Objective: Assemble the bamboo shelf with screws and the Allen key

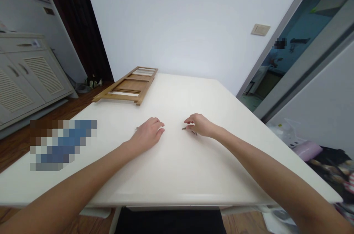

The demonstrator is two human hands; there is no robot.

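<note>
On the white table [177, 175], a wooden frame [129, 83] lies at the far left, likely freeing the middle, where the left hand [147, 133], thumb and fingers apart, partly hides a thin piece [136, 128] and the right hand [201, 124], likewise parted, bends low over small rods [183, 128].

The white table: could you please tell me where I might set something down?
Bare stretches of table lie right of the wooden frame, between the left hand and right hand, and between the forearms. It's crowded at the frame, the pixelated item and the small pieces by the hands.
</note>
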